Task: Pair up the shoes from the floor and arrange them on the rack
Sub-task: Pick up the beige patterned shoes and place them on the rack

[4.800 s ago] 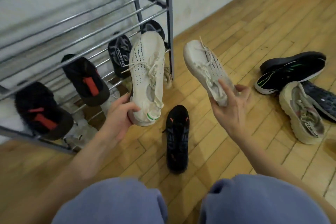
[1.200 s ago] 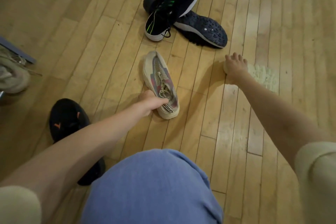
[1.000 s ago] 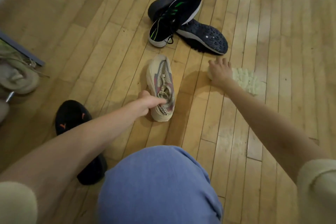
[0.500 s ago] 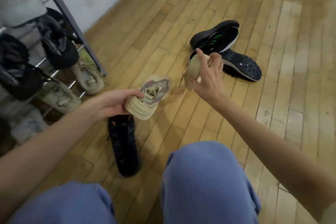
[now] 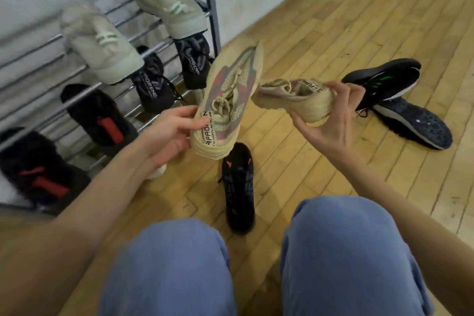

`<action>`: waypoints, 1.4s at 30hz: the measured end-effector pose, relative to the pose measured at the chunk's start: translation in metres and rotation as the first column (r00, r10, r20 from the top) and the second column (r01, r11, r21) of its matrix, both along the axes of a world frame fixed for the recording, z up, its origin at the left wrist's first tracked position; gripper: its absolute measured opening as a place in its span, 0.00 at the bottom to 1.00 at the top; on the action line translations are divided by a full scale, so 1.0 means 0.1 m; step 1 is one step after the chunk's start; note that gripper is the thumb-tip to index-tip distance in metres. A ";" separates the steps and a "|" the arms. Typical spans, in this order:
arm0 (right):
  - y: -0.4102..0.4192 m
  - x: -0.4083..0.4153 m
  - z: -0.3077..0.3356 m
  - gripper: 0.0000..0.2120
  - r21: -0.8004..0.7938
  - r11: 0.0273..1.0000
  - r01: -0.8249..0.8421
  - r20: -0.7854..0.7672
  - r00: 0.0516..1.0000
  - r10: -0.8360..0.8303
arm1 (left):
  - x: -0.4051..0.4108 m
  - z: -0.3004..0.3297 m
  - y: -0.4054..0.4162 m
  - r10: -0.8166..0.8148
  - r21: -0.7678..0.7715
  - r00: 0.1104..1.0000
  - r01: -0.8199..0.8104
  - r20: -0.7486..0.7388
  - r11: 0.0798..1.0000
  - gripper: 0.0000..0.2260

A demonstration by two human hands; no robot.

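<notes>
Holding a matching pair of beige knit sneakers, one in each hand, a person crouches before a metal rack (image 5: pixel 213 7). The left hand (image 5: pixel 166 133) grips the left sneaker (image 5: pixel 228 100) at its heel, thumb on the inner side, toe pointing up and away. The right hand (image 5: pixel 331 120) cups the right sneaker (image 5: pixel 295 97) under its heel, fingers curled over the collar, with the shoe lying on its side and its toe pointing left. The two toes nearly meet in the air, just in front of the rack.

These shoes look light and soft: the knit uppers would likely give under a squeeze, while the ribbed soles seem firmer. The heel is probably the surest place to hold, as both hands do now; the loose laces could snag on the rack bars.

On the rack sit a pale pair (image 5: pixel 102 41), a dark pair (image 5: pixel 154 84) and a black pair with red marks (image 5: pixel 102 118). On the floor lie a lone black shoe (image 5: pixel 238 187) between the knees and two dark shoes (image 5: pixel 384 84) to the right.
</notes>
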State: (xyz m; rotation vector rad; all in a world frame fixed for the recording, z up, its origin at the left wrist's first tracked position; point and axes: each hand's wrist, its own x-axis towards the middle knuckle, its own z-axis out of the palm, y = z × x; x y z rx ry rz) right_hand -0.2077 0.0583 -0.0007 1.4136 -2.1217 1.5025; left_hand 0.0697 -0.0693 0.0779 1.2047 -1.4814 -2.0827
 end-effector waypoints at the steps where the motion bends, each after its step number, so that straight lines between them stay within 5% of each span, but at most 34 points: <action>1: -0.04 0.05 0.05 0.35 -0.008 0.998 -0.055 -0.010 0.998 0.055 | 0.07 0.03 0.02 0.019 -0.033 1.000 -0.019 -0.003 0.999 0.26; 10: -0.53 0.69 0.38 0.34 0.025 0.842 -0.538 -0.081 0.839 0.538 | 0.89 0.40 0.49 0.256 -0.201 0.957 -0.279 -0.134 0.939 0.15; 17: -0.92 1.20 0.59 0.28 -0.013 0.683 -0.730 0.067 0.681 0.729 | 1.73 0.41 0.91 0.554 -0.089 0.799 -0.585 -0.234 0.806 0.13; 21: -1.03 1.45 0.73 0.27 -0.102 0.653 -0.751 0.041 0.653 0.757 | 2.04 0.41 0.96 0.723 -0.085 0.607 -0.782 -0.330 0.618 0.12; 29: -1.03 1.93 0.90 0.25 -0.383 0.688 -0.617 0.068 0.724 0.686 | 2.17 0.56 0.82 0.765 -0.074 0.371 -0.916 -0.526 0.393 0.12; 35: -1.28 2.43 1.11 0.34 -0.365 0.733 -0.574 -0.167 0.815 0.555 | 2.18 0.61 0.54 0.841 -0.234 0.322 -0.942 -0.435 0.240 0.10; 42: -1.72 2.99 0.99 0.35 -0.314 0.743 -0.591 -0.057 0.793 0.607 | 2.18 0.54 0.26 0.850 -0.232 0.277 -0.954 -0.448 0.189 0.10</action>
